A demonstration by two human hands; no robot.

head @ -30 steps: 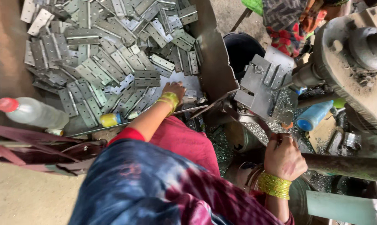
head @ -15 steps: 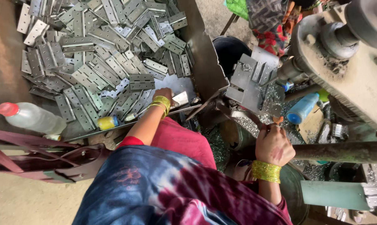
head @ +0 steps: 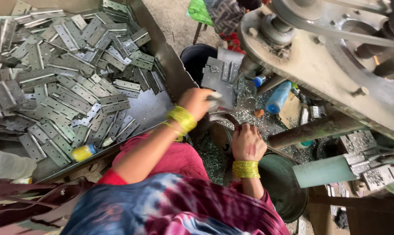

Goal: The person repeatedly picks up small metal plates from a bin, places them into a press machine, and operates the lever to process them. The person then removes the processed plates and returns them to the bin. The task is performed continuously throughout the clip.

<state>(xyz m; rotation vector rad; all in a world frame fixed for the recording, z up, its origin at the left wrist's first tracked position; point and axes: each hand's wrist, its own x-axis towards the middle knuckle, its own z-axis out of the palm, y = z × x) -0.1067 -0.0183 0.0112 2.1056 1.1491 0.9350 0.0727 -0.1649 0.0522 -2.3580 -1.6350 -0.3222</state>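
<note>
My left hand [head: 196,102], with yellow bangles at the wrist, is raised over the right edge of a metal tray [head: 155,109]. It pinches a small grey hinge plate [head: 215,96] next to an upright steel fixture plate [head: 221,77]. My right hand [head: 248,142], also bangled, is closed around a thin dark rod [head: 230,119] that points up toward the fixture. A large heap of grey hinge plates [head: 66,78] fills the tray to the left.
A heavy press machine [head: 327,65] with a rusty bar [head: 319,128] fills the right. Below the fixture are a blue bottle [head: 278,96], metal chips and a black bucket [head: 197,58]. A green round pan [head: 284,182] sits under my right arm. A yellow-capped vial [head: 84,152] lies at the tray's edge.
My left hand has left the heap in the tray and moved right and up to the fixture plate with a hinge plate in it. My right hand stays on the rod.
</note>
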